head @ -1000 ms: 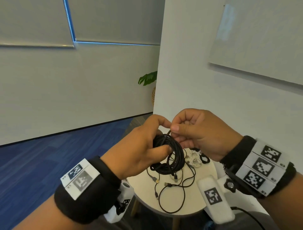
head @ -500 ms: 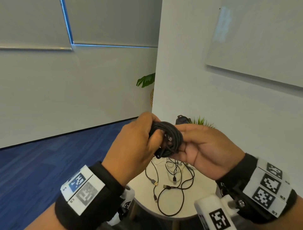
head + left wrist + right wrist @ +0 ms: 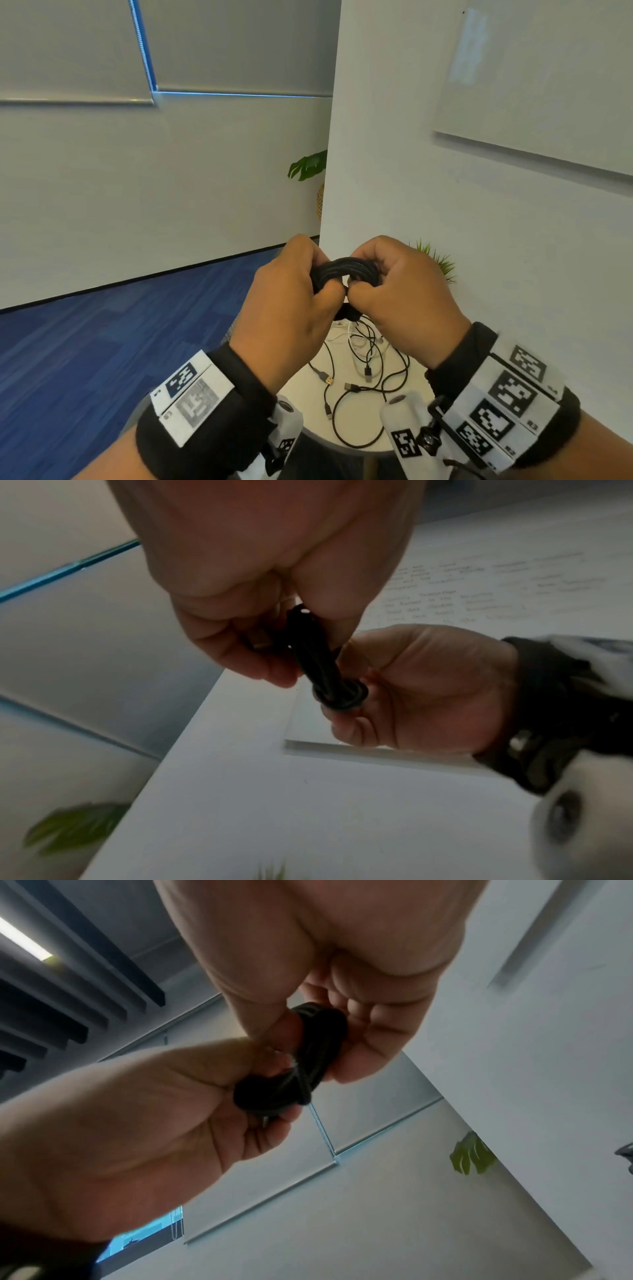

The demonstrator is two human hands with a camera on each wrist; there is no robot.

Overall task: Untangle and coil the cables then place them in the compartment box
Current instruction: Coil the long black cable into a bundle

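From the head view, both hands are raised in front of the chest, above a small round white table point(image 3: 301, 390). The left hand point(image 3: 287, 305) and the right hand point(image 3: 404, 301) are close together, and each has its fingers curled around a black cable bundle point(image 3: 346, 270), which is held between them in the air. The bundle is wound into a tight coil and only its top arc shows between the two thumbs. Below the hands, on the tabletop, loose black cables point(image 3: 363, 407) lie tangled near the middle and toward the near edge, and a white cable point(image 3: 359, 339) lies toward the far edge. A small green plant point(image 3: 440, 262) stands behind the right hand, next to the white wall.

From the left wrist view, the left hand point(image 3: 260, 593) grips the upper end of the black cable bundle point(image 3: 316, 658) with bent fingers, and the right hand point(image 3: 421, 691) pinches the lower end, where one turn of cable goes around the bundle.

From the right wrist view, the right hand point(image 3: 342, 988) holds the black cable bundle point(image 3: 301, 1064) between thumb and curled fingers, and the left hand point(image 3: 147, 1123) closes around its other side. The compartment box is not seen in any view.
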